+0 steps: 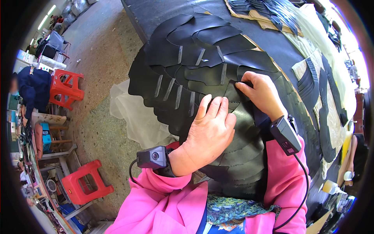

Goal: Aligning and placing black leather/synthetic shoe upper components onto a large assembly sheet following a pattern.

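Note:
Black leather pieces [171,46] lie overlapped in fanned rows, spreading over the corner of the dark table in front of me. Short grey strips [168,89] show on several of them. My left hand [210,128] rests on the pieces, fingers stretched out flat. Just to its right, my right hand [261,93] pinches the edge of one black leather piece [234,94] between thumb and fingers. What lies under my left palm is hidden. Pink sleeves cover both forearms, and each wrist carries a small black device [155,156] with a cable.
More dark cut pieces [311,84] lie at the right on pale sheeting. A stack of dark pieces [269,11] sits at the far edge. Red stools [87,182] stand on the floor at left. A yellowish squeeze bottle [331,187] stands at lower right, near another person's arm [351,154].

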Motion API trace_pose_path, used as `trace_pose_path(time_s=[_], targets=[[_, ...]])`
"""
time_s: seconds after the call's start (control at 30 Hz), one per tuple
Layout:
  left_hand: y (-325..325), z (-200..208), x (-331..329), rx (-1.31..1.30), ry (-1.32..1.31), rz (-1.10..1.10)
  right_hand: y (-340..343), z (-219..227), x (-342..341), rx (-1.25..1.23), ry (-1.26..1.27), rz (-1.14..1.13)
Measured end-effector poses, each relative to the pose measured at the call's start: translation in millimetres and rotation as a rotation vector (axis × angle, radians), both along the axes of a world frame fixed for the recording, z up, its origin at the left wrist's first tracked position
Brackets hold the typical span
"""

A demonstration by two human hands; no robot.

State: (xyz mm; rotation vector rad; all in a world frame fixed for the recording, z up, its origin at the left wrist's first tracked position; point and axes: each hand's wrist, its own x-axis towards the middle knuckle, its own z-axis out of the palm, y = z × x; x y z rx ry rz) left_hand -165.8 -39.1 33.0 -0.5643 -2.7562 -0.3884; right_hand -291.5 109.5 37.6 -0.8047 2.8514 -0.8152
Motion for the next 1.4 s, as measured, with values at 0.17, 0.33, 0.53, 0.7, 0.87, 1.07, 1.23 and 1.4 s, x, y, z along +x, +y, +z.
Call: trace_pose_path(time_s=[0.17, 0.33, 0.53, 0.7, 0.87, 1.07, 1.23, 1.4], targets=[[2, 5, -8, 0.089, -0.038, -0.069, 0, 0, -3, 0.028, 0.016, 0.018], [8, -2, -22, 0.075, -0.034, -0.075, -6, 9, -4, 0.138, -0.032, 0.011], [14, -3, -43, 0.033, -0.024, -0.105, 2, 5, -2, 0.119, 0.078, -0.013], [14, -3, -47, 0.02, -0.081, -0.099, 30, 26, 8, -0.073, 0.523, -0.03], [12, -9, -42, -0.048, 0.004, -0.077, 68, 70, 64, -0.306, 0.32, -0.02], [19, -2, -26, -0.13, -0.05, -0.068, 111, 90, 143, -0.21, -0.016, 0.146], [21, -11, -12, -0.192, -0.069, 0.0, 143, 93, 213, -0.171, -0.201, 0.189], [34, -13, 5, -0.213, -0.058, 0.042, 197, 85, 280, -0.41, -0.616, 0.018]])
